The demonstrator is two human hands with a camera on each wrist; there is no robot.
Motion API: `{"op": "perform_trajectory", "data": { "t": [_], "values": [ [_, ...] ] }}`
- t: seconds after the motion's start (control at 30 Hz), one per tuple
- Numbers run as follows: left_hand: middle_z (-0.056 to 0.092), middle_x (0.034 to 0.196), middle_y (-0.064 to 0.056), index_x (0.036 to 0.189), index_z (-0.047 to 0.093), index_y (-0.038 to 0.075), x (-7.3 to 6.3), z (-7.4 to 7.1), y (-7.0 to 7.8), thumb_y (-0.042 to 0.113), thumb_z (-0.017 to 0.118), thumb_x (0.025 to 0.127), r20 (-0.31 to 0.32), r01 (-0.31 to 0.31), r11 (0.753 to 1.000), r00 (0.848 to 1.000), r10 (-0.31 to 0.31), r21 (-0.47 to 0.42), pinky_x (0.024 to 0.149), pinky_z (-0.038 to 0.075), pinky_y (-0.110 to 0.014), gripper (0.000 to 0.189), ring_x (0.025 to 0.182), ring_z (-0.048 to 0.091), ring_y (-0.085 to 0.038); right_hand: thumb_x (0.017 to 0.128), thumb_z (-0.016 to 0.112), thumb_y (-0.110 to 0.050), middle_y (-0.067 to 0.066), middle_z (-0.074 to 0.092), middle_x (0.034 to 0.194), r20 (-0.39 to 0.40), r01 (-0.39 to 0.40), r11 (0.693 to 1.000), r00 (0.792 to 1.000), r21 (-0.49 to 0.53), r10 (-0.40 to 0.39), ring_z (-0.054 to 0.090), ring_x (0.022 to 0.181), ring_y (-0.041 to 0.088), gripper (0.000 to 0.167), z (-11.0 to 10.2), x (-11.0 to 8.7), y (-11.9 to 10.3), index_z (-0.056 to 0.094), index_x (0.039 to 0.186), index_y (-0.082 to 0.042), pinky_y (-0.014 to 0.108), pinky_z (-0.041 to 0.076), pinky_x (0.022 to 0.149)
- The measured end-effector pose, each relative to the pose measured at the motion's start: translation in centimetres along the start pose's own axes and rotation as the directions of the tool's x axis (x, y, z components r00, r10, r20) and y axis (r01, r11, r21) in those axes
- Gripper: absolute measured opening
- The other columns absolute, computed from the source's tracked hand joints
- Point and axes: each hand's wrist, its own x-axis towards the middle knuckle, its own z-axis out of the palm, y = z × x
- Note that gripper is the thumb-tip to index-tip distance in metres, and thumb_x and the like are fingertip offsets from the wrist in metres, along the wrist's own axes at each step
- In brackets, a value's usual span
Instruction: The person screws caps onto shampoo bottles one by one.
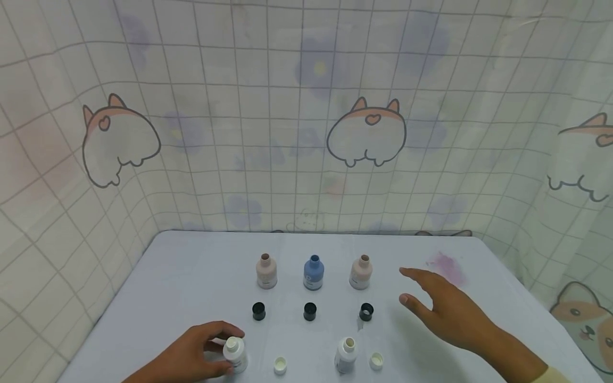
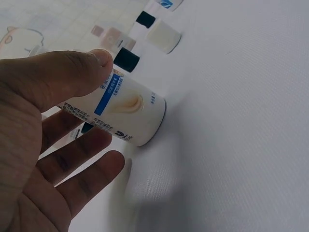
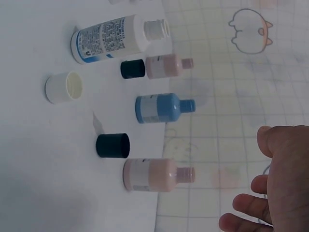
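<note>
The left hand [image 1: 198, 349] pinches a white bottle [image 1: 239, 361] between thumb and fingers, left of the blue bottle [image 1: 313, 274] and nearer the wearer. It is cylindrical with a narrow neck; only the left wrist view shows its blue stripe [image 2: 107, 96] and cream-coloured swirl [image 2: 133, 104]. Right of the blue bottle, the right hand [image 1: 446, 313] spreads thumb from fingers above the desk [image 1: 182, 276].

Blue-banded white bottle [image 2: 124, 107], blue bottle [image 1: 313, 274]
</note>
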Motion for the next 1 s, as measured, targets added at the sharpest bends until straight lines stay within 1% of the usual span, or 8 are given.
{"op": "perform_trajectory", "data": {
  "t": [0.1, 0.27, 0.5, 0.67, 0.8, 1.0],
  "values": [
    [0.064, 0.128, -0.003, 0.127, 0.065, 0.014, 0.1, 0.1, -0.1, 0.022, 0.086, 0.085, -0.008, 0.022, 1.000, 1.000, -0.022, -0.007, 0.089, 0.059, -0.030, 0.048, 0.110, 0.066, -0.020, 0.101, 0.057, -0.056, 0.011, 0.058, 0.144, 0.000, -0.003, 1.000, 1.000, 0.002, 0.003, 0.053, 0.131, 0.038, 0.062, 0.0, -0.2, 0.0, 0.053, 0.149, -0.016, 0.064, 0.048, 0.100],
    [0.065, 0.124, -0.002, 0.125, 0.065, 0.013, 0.2, 0.3, -0.3, 0.021, 0.086, 0.085, -0.010, 0.019, 1.000, 1.000, -0.020, -0.017, 0.090, 0.059, -0.033, 0.046, 0.110, 0.065, -0.019, 0.101, 0.055, -0.059, 0.009, 0.057, 0.145, 0.009, -0.026, 0.999, 1.000, 0.030, 0.026, 0.055, 0.130, 0.036, 0.064, 0.2, -0.4, -0.2, 0.052, 0.150, -0.018, 0.062, 0.048, 0.101],
    [0.066, 0.118, -0.002, 0.121, 0.065, 0.012, 0.4, 0.4, -0.3, 0.020, 0.087, 0.084, -0.005, 0.025, 1.000, 1.000, -0.025, -0.014, 0.090, 0.059, -0.032, 0.044, 0.106, 0.066, -0.017, 0.100, 0.056, -0.059, 0.007, 0.058, 0.144, 0.012, -0.038, 0.998, 0.999, 0.046, 0.038, 0.060, 0.123, 0.033, 0.063, 0.3, -0.7, -0.8, 0.052, 0.150, -0.020, 0.059, 0.052, 0.097],
    [0.067, 0.116, -0.001, 0.118, 0.066, 0.014, 0.5, 0.4, -0.2, 0.020, 0.088, 0.083, -0.015, 0.036, 0.999, 0.999, -0.036, 0.006, 0.088, 0.060, -0.031, 0.042, 0.105, 0.066, -0.017, 0.099, 0.057, -0.059, 0.006, 0.059, 0.143, 0.017, -0.045, 0.998, 0.999, 0.053, 0.044, 0.062, 0.120, 0.031, 0.063, 0.4, -0.8, -0.9, 0.053, 0.149, -0.020, 0.058, 0.055, 0.094],
    [0.067, 0.115, 0.001, 0.117, 0.066, 0.016, 0.6, 0.4, -0.3, 0.021, 0.088, 0.083, -0.026, 0.036, 0.999, 0.999, -0.035, 0.023, 0.088, 0.059, -0.029, 0.041, 0.104, 0.067, -0.016, 0.100, 0.060, -0.055, 0.006, 0.059, 0.142, 0.009, -0.021, 0.997, 1.000, 0.069, 0.020, 0.062, 0.119, 0.031, 0.061, 0.6, -0.8, -1.0, 0.054, 0.148, -0.020, 0.056, 0.056, 0.091],
    [0.067, 0.115, 0.000, 0.115, 0.065, 0.016, 0.6, 0.5, -0.3, 0.021, 0.088, 0.082, -0.032, 0.044, 0.999, 0.999, -0.044, 0.015, 0.091, 0.059, -0.031, 0.040, 0.107, 0.066, -0.019, 0.100, 0.063, -0.049, 0.003, 0.060, 0.141, -0.001, 0.015, 0.995, 1.000, 0.099, -0.015, 0.063, 0.117, 0.028, 0.056, 0.7, -0.7, -1.5, 0.054, 0.148, -0.020, 0.053, 0.058, 0.088]
  ]
}}
